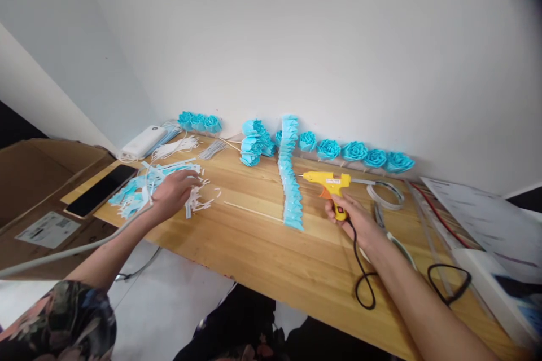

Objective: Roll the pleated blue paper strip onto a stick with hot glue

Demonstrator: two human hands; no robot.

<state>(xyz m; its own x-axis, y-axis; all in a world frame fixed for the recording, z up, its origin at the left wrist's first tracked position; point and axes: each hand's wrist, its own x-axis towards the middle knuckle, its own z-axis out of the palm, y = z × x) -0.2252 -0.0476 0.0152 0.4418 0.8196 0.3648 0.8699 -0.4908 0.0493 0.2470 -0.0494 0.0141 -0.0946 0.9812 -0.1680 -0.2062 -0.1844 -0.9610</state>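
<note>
My right hand (351, 214) is wrapped round the handle of a yellow hot glue gun (328, 180). The gun's tip points left, close to a long strip of pleated light-blue material (288, 180) lying across the table. Over on the left, my left hand (175, 190) hovers over or rests on a pile of blue and white scraps (135, 194); its fingers are stretched out, and nothing shows in them. A thin wooden stick (254, 211) lies between the hands, its right end meeting the strip.
Several blue fabric roses (354, 151) line the wall, with more blue pleated pieces (253, 144) nearer the middle. A phone (101, 190), a white power bank (144, 142) and a cardboard box (42, 169) are at left. The gun's black cord (359, 271) loops near the front edge; papers (486, 220) lie right.
</note>
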